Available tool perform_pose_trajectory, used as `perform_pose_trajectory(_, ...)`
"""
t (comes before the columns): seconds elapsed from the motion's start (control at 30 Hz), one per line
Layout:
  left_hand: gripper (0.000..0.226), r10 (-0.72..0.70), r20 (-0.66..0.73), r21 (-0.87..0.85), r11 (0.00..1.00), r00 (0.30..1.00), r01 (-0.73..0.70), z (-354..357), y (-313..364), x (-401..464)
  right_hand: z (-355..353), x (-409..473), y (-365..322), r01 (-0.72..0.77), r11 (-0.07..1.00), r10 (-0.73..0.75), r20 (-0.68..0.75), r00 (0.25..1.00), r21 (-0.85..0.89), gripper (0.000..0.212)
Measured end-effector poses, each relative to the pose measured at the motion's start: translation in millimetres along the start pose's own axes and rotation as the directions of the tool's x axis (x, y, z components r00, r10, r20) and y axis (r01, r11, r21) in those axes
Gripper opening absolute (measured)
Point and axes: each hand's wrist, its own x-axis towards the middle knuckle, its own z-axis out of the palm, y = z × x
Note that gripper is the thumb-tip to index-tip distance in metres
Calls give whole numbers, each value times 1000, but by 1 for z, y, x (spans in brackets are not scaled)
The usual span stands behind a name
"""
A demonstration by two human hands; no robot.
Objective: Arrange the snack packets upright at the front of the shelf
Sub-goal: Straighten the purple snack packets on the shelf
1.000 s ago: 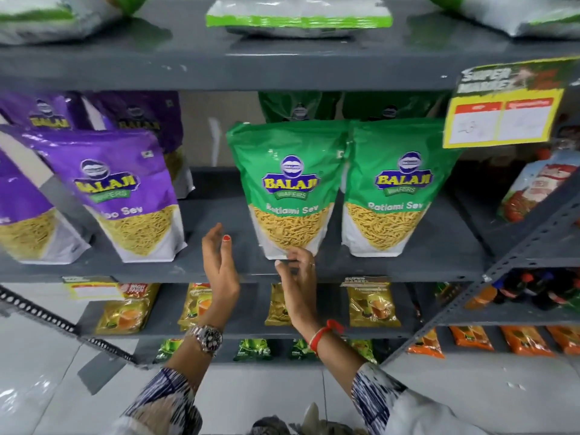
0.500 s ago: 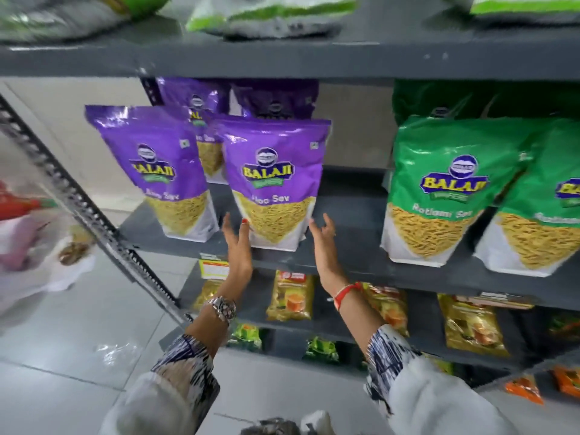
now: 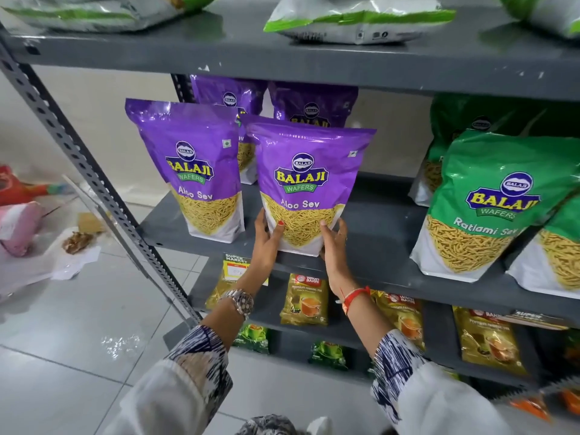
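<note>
Left hand (image 3: 266,243) and right hand (image 3: 334,246) clasped lower corners of purple Aloo Sev packet (image 3: 309,183), fingers wrapped around sides. Packet stood upright between hands at front edge of grey shelf (image 3: 376,246). Second purple packet (image 3: 191,171) just left of grip; green packet (image 3: 489,208) well right.

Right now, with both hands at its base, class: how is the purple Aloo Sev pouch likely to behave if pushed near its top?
The Aloo Sev pouch would probably tip: it stands tall on a narrow base at the shelf edge. Its glossy film looks slippery and soft, so it may crumple. The left hand and right hand bracing its lower corners suggest it needs steadying.
</note>
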Motion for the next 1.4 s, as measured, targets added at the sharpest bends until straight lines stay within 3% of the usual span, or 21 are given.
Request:
perform_pose_trajectory(0.47, 63, -30, -47, -31, 999, 998, 29, -5, 4, -3, 2, 8, 6, -2, 1000, 3, 63, 998, -11, 59)
perform_pose_trajectory(0.6, 50, 23, -147, 36, 999, 989, -18, -5, 4, -23, 2, -6, 7, 41, 999, -41, -1, 999, -20, 60)
perform_pose_trajectory(0.67, 39, 82, -289, 80, 995, 954, -61, -17, 1, -33, 4, -21, 12, 66, 997, -70, -134, 989, -33, 58)
perform_pose_trajectory(0.73, 28, 125, -465, 111, 990, 876, -82, -35, 2, -36, 8, -35, 19, 125, 989, -138, -228, 964, -73, 44)
perform_pose_trajectory(0.8, 24, 141, -617, 111, 990, 774, -92, -61, 8, -32, 18, -49, 26, 206, 972, -224, -194, 955, -109, 31)
perform_pose_trajectory(0.87, 27, 149, -690, 116, 989, 708, -95, -90, 17, -20, 35, -60, 28, 243, 957, -252, -44, 967, -159, 25)
perform_pose_trajectory(0.97, 42, 111, -617, 129, 991, 779, -40, -127, 27, 7, 67, -61, 27, 245, 941, -191, 233, 954, -234, 32)
perform_pose_trajectory(1.07, 56, -86, -543, 12, 994, 835, 111, -148, 31, 27, 103, -53, 16, 162, 935, -29, 390, 921, -314, 59)
perform_pose_trajectory(1.17, 62, -192, -443, -75, 981, 876, 177, -152, 31, 34, 131, -42, 3, 93, 930, 51, 375, 926, -357, 75)
perform_pose_trajectory(1.27, 58, -124, -369, -53, 992, 921, 112, -143, 29, 30, 141, -35, -5, 37, 935, 99, 360, 928, -353, 80)
perform_pose_trajectory(1.4, 44, -45, -374, -42, 999, 926, 31, -137, 30, 27, 150, -34, -7, 22, 956, 92, 371, 924, -291, 76)
